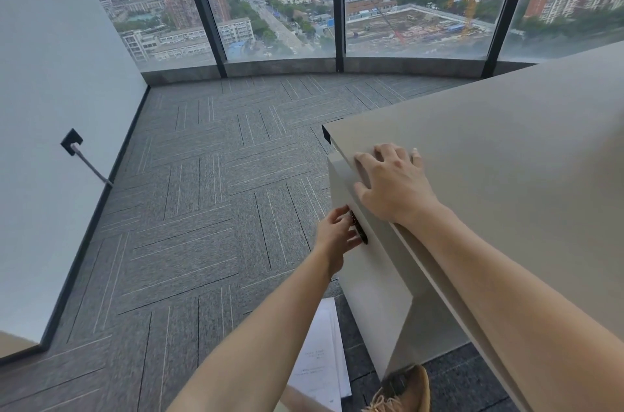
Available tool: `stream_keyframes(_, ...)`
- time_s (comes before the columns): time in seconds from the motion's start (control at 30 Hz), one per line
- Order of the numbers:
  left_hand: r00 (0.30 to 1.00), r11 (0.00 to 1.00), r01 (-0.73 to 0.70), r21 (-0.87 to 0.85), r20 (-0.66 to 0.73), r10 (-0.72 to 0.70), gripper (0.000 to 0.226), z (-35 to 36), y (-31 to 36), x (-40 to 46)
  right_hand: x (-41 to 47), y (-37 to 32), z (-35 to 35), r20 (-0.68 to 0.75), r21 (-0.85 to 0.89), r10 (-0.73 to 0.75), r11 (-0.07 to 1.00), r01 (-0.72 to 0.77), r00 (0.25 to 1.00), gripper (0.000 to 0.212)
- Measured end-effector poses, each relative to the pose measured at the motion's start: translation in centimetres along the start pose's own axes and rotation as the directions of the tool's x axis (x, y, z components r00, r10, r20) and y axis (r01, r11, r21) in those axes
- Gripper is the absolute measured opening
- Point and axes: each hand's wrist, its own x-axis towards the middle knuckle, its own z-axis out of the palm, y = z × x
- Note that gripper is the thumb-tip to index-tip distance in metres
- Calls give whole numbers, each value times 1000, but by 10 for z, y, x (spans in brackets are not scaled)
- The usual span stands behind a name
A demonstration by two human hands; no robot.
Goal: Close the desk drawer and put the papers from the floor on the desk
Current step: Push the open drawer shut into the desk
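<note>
A beige desk point(506, 148) fills the right side of the view. Its drawer front point(378, 270) faces left under the desktop edge and looks flush with the desk side. My left hand point(337, 236) pinches the small dark handle point(359, 231) on that drawer front. My right hand point(391, 182) lies flat on the desktop corner, fingers spread over the edge. White printed papers point(320, 364) lie on the carpet beside the desk's foot, partly hidden by my left forearm.
Grey patterned carpet point(202, 209) stretches to floor-to-ceiling windows point(277, 6) at the back. A white wall point(44, 107) on the left carries a black socket point(71, 141) with a cable. My brown shoe point(408, 388) stands at the desk's foot.
</note>
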Motion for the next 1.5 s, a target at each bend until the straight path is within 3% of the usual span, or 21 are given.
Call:
stream_keyframes(0.1,999,999,35,37,22,-36,28,-7,3,1,-1,1,-2,3,14,2,1000,-2,1000,52)
stream_keyframes(0.47,976,965,208,157,-101,-194,18,-8,4,17,-1,4,-1,7,44,-5,999,4,1000,50)
stream_keyframes(0.63,910,899,412,146,-122,-397,23,-5,13,19,-2,4,-2,1,47,-6,999,6,1000,49)
stream_keyframes(0.8,894,868,448,215,-133,-429,24,-5,18,19,-1,4,-2,6,42,-6,999,5,1000,50)
stream_keyframes(1.13,960,831,270,486,-206,-191,37,-16,28,0,-2,1,-4,19,32,-2,999,1,1000,53)
stream_keyframes(1.5,996,689,54,723,-84,10,12,-64,88,-97,-31,-41,-16,141,-39,109,994,-105,984,50)
